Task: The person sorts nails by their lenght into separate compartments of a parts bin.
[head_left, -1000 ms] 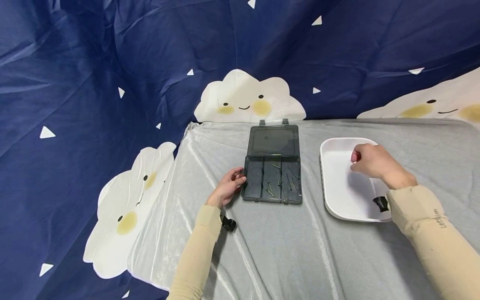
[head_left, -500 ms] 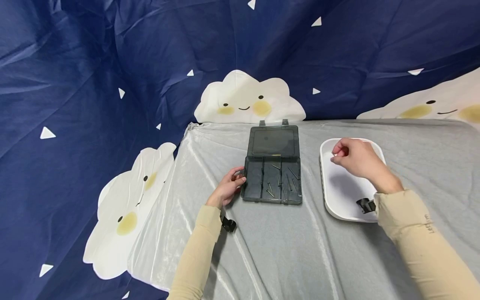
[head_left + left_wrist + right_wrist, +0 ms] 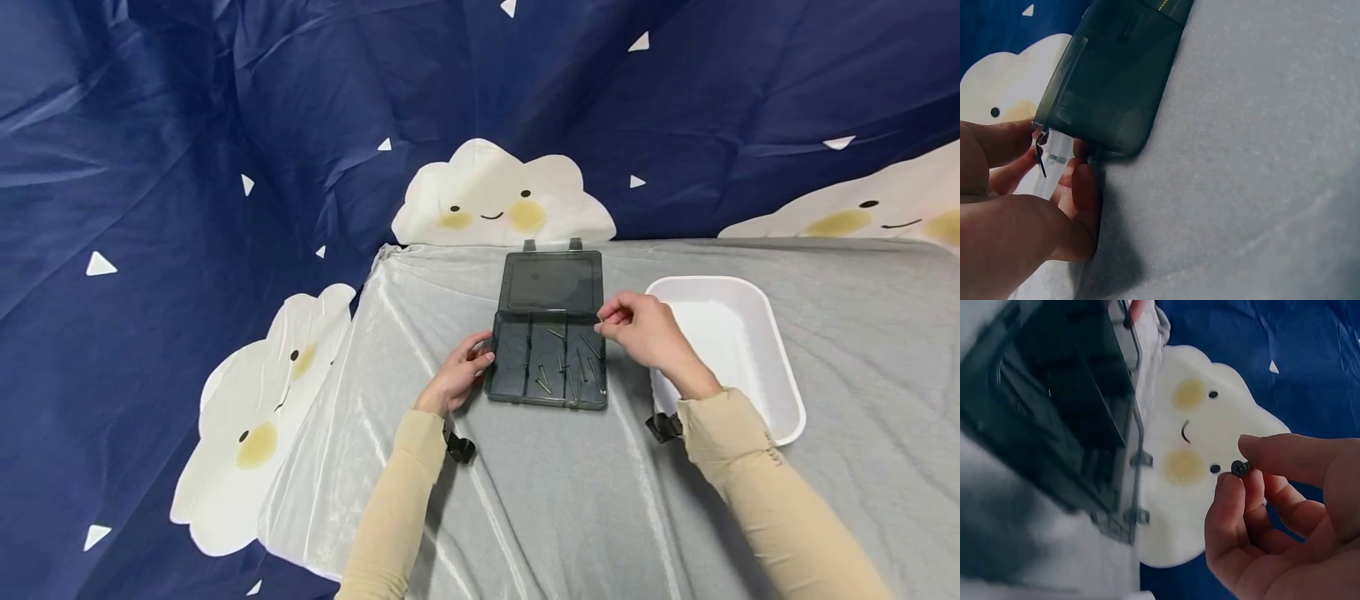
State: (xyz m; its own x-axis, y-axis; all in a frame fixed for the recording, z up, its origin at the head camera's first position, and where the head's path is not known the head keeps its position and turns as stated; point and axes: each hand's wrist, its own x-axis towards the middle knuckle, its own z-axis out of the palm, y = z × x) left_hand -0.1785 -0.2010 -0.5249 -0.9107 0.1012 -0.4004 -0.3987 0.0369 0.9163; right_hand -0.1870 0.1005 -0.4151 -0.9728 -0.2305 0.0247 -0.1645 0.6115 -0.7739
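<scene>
A dark see-through compartment box stands with its lid folded back. My left hand grips its left edge; in the left wrist view the thumb lies at the box's rim and the fingers curl beside it. My right hand is in the air by the box's right side, near the hinge. Between its thumb and forefinger it pinches a screw, whose cross-slotted head shows in the right wrist view. Several screws lie in the middle and right compartments; the left compartment shows none.
To the right stands a white plastic tray, partly covered by the right forearm. Grey cloth with creases covers the table. A dark blue curtain with smiling clouds hangs behind and to the left.
My right hand has moved left from over the white tray to the box's right edge, its fingers pinched throughout. The left hand stays at the box.
</scene>
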